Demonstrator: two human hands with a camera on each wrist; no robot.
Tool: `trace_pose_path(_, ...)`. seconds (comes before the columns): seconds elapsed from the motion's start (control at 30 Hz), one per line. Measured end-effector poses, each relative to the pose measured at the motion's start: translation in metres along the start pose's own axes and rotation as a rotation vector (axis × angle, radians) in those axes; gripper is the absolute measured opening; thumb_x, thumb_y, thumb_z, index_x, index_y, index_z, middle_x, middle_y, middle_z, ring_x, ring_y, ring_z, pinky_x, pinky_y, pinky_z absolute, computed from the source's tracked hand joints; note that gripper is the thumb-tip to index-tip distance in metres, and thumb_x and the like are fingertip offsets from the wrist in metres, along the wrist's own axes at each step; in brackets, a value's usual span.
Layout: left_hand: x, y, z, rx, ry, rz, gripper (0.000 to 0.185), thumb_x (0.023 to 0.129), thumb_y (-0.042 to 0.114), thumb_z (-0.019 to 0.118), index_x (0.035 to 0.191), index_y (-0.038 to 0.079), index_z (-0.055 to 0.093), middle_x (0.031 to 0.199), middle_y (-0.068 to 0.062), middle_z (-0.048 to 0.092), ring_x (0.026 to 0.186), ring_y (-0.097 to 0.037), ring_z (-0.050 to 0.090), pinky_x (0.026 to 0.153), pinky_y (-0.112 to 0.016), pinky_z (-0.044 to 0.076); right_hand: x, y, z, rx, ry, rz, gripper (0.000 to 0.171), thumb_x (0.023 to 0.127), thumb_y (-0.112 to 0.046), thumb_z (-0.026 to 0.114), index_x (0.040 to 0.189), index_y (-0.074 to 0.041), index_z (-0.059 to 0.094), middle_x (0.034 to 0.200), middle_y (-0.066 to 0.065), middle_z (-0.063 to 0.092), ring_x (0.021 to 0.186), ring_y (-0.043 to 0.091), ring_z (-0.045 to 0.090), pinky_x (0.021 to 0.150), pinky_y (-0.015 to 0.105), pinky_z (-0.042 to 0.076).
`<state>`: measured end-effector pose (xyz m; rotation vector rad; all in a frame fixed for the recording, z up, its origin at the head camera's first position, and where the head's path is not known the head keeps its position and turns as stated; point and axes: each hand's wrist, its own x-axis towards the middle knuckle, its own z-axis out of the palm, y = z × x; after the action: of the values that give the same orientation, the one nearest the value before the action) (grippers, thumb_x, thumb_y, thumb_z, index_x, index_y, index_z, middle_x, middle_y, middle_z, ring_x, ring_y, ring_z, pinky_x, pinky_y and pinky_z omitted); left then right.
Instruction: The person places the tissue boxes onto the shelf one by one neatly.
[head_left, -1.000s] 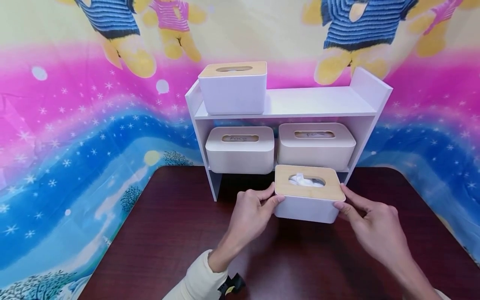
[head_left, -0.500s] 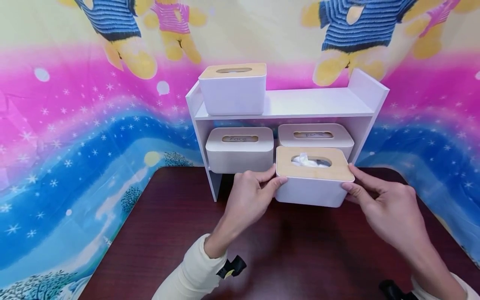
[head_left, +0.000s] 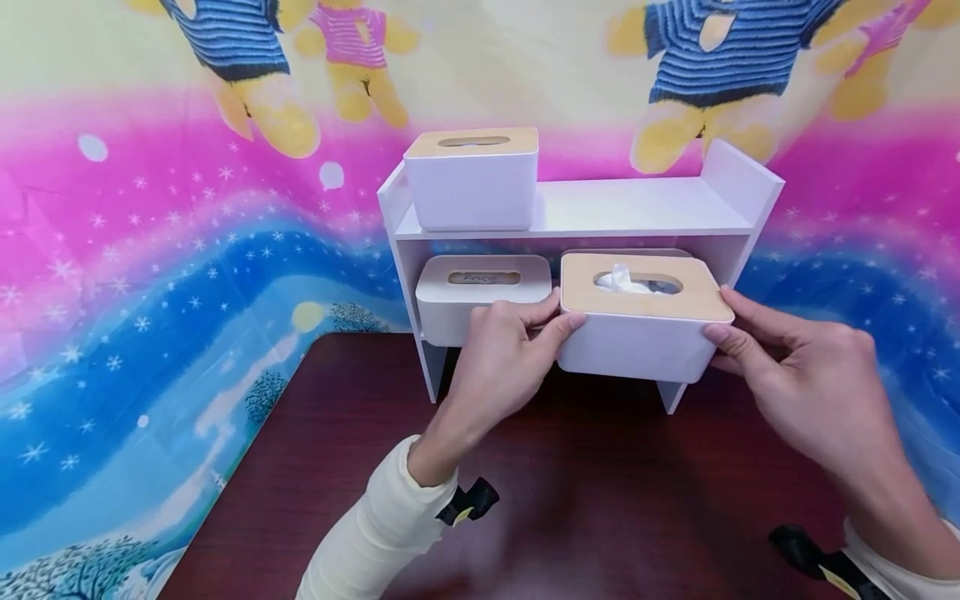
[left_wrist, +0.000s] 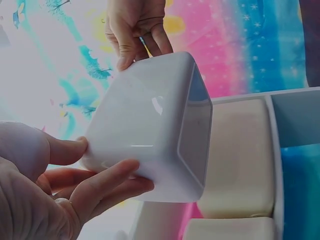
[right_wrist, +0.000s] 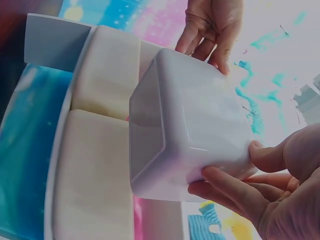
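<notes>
Between both hands a white tissue box (head_left: 637, 346) with a wooden lid is held up in front of the shelf's right half, a white tissue poking from its oval slot. My left hand (head_left: 504, 354) pinches its left end, thumb on the front face. The right hand (head_left: 817, 379) grips the right end the same way. Both wrist views show the box's sides and its hollow underside (left_wrist: 196, 132), with fingers along the ends. Behind it, an all-white tissue box on the lower shelf is mostly hidden in the head view.
A white two-tier shelf (head_left: 645, 204) stands on the dark red table (head_left: 337, 467). On its upper tier at left sits another wooden-lidded tissue box (head_left: 472, 192). A white box marked "Face" (head_left: 442, 317) is on the lower tier at left. A patterned cloth (head_left: 187, 333) hangs behind.
Both hands have raised the wooden-lidded tissue box and shifted it slightly right. It now covers most of the right-hand white box on the lower tier.
</notes>
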<state>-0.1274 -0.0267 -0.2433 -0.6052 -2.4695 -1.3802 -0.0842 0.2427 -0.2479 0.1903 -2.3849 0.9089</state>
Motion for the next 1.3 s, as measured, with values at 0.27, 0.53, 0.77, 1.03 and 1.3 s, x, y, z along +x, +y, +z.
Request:
trace_pose_path(0.27,0.011,0.016,-0.010,-0.008,0.000,0.015,0.047,0.103,0.034,0.074,0.146,0.016,0.065,0.059,0.001,0.063,0.048,-0.021,0.049,0.045,-0.024,0.033,0.013,-0.014,-0.011,-0.019,0.024,0.010,0.051,0.103,-0.015,0.073,0.151,-0.013,0.058,0.138,0.036,0.062,0.075,-0.035,0.053,0.069,-0.004,0.044)
trace_pose_path(0.53,0.022,0.033,-0.021,-0.008,0.032,-0.001,0.051,0.102,0.037,0.075,0.147,0.018,0.063,0.063,0.000,0.067,0.051,-0.022,0.055,0.046,-0.026,0.034,0.028,-0.025,-0.018,0.019,0.061,0.040,0.050,0.104,-0.021,0.072,0.152,-0.020,0.058,0.141,0.032,0.063,0.079,-0.034,0.056,0.065,-0.003,0.046)
trace_pose_path(0.77,0.031,0.045,-0.028,-0.015,0.045,0.001,0.048,0.102,0.038,0.076,0.145,0.020,0.065,0.094,-0.003,0.083,0.084,-0.010,0.070,0.056,-0.027,0.046,0.038,-0.020,-0.023,0.070,0.091,0.047,0.048,0.103,-0.026,0.072,0.150,-0.031,0.059,0.145,0.028,0.062,0.085,-0.028,0.062,0.067,0.004,0.053)
trace_pose_path(1.03,0.046,0.056,-0.034,-0.032,0.081,-0.001,0.044,0.102,0.036,0.075,0.142,0.020,0.068,0.103,-0.005,0.084,0.074,-0.016,0.064,0.051,-0.027,0.036,0.061,-0.032,-0.030,-0.010,0.089,0.098,0.048,0.107,-0.035,0.063,0.153,-0.043,0.050,0.156,0.015,0.058,0.125,0.029,0.069,0.073,0.001,0.048)
trace_pose_path(1.3,0.071,0.057,-0.032,-0.019,0.135,-0.004,0.042,0.103,0.038,0.074,0.142,0.026,0.069,0.081,-0.002,0.079,0.084,-0.012,0.066,0.067,-0.025,0.047,0.087,-0.040,-0.028,0.059,0.094,0.121,0.048,0.106,-0.035,0.063,0.152,-0.040,0.051,0.158,0.010,0.057,0.128,0.026,0.069,0.072,0.003,0.052)
